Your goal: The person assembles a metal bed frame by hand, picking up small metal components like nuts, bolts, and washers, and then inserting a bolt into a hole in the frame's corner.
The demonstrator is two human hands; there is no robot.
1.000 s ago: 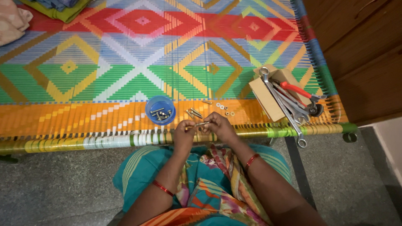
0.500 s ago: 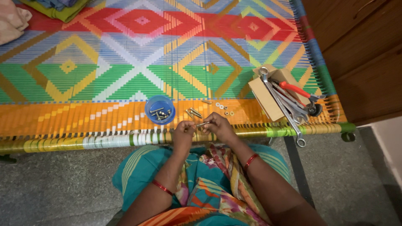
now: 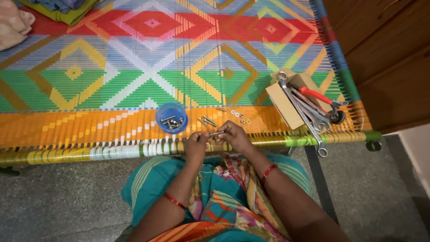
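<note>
Both hands, left hand and right hand, pinch one bolt between closed fingers, mid-threading I'd guess; next needs steady twisting.

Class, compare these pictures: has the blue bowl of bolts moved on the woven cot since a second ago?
No. The blue bowl sits at the same spot on the orange band of the woven cot, just as far left of the cardboard box.
</note>
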